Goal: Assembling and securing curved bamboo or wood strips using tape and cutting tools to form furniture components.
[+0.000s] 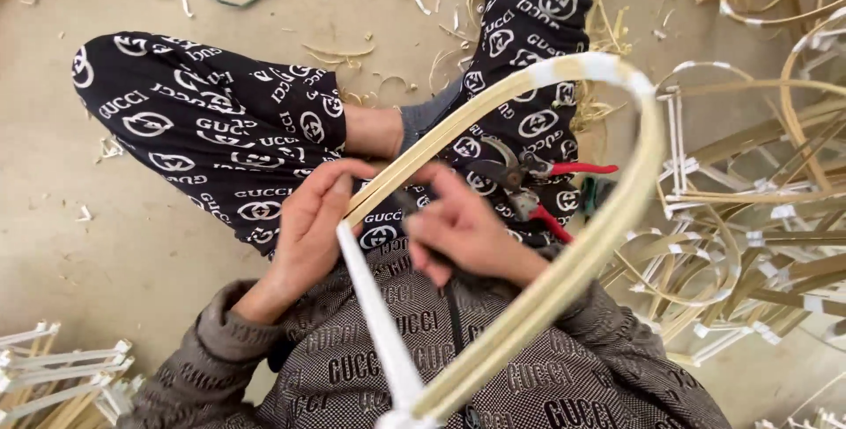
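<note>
Fingers [330, 184] of the left hand [308, 226] curl closed around the end of a bent bamboo strip [608, 218], pinching it where a white band of tape [374, 314] begins. Fingers of the right hand [463, 231] fold in just beside them, gripping a thin dark tool whose kind is too hidden to tell, its tip pressed toward the same joint. Both hands sit close together, almost touching, over the person's lap.

From that joint the pale strip runs up and to the right, arches over at a taped bend, and sweeps back down toward the camera, where a second taped end meets it near the bottom edge. Red-handled pliers [538, 187] rest on the person's patterned trouser leg, just beyond the right hand. Finished bamboo frames [749, 218] are piled at the right, more lie at the lower left, and shavings [370, 50] scatter across the floor.

To do this step well, it seems best to keep the left pinch firm so the layered strips stay aligned, and to work the tool with small, controlled pressure so the bamboo does not split or spring open.
</note>
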